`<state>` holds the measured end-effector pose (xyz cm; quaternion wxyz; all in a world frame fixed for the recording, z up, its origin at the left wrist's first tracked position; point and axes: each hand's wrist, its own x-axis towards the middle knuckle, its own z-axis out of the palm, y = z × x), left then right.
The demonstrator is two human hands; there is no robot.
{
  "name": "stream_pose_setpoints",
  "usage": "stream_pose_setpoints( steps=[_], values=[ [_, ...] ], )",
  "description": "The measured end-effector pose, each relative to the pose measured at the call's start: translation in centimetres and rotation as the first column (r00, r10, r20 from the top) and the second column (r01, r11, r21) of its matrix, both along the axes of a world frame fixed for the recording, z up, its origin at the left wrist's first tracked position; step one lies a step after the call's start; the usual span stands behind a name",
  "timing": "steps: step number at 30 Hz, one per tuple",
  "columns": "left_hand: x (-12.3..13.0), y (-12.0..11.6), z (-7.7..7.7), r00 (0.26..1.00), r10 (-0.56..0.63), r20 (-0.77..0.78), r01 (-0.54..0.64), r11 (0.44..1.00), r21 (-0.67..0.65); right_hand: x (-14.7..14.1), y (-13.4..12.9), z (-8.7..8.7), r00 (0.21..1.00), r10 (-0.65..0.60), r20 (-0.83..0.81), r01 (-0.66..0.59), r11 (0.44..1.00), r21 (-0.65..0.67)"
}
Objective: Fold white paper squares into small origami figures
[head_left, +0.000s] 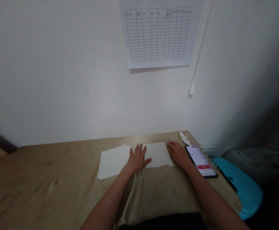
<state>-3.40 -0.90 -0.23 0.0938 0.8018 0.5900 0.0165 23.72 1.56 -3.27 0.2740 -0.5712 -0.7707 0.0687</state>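
A white sheet of paper (157, 155) lies flat on the brown table, between my two hands. My left hand (138, 158) is flat with its fingers spread, at the sheet's left edge. To its left lies a stack of lined paper (112, 162) with a ragged edge, touching or just beside that hand. At the sheet's right edge rests my right hand (175, 150), its fingers bent and close together near the upper right corner. Whether its fingertips pinch the paper is too small to tell.
A small folded white paper figure (184, 138) sits at the table's (58, 185) back right corner. Right of my right hand is a tablet (203, 163) with a lit screen. A blue stool (247, 188) stands beyond the table. A printed chart (158, 35) hangs on the wall.
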Motion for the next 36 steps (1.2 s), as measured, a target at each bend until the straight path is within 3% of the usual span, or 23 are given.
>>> stream_pose_setpoints(
  steps=[4, 7, 10, 13, 17, 25, 36],
  values=[
    [0.3, 0.1, 0.7, 0.999, -0.026, 0.04, 0.025, 0.999, 0.031, -0.2, -0.5, 1.0, 0.98, 0.101, -0.173, -0.099, 0.995, 0.02],
    [0.0, 0.3, 1.1, 0.982, -0.136, 0.13, 0.128, 0.989, 0.068, -0.3, -1.0, 1.4, 0.937, 0.22, -0.272, -0.244, 0.968, -0.059],
    [-0.4, 0.3, 1.2, 0.942, -0.246, 0.228, 0.242, 0.969, 0.042, -0.4, -1.5, 1.4, 0.908, 0.302, -0.288, -0.352, 0.926, -0.137],
    [-0.8, 0.3, 1.1, 0.928, -0.279, 0.245, 0.297, 0.954, -0.035, -0.5, -1.8, 1.3, 0.898, 0.361, -0.25, -0.414, 0.886, -0.209],
    [-1.0, 0.5, 1.1, 0.924, -0.284, 0.255, 0.304, 0.952, -0.041, -0.7, -2.1, 1.6, 0.893, 0.395, -0.216, -0.442, 0.861, -0.252],
    [-1.1, 1.1, 0.6, 0.909, -0.299, 0.29, 0.31, 0.951, 0.008, -0.8, -2.1, 1.6, 0.9, 0.385, -0.202, -0.428, 0.869, -0.247],
    [-0.9, 0.6, 1.0, 0.908, -0.317, 0.275, 0.319, 0.947, 0.037, -1.8, -2.4, 1.8, 0.887, 0.432, -0.165, -0.457, 0.874, -0.166]
  ],
)
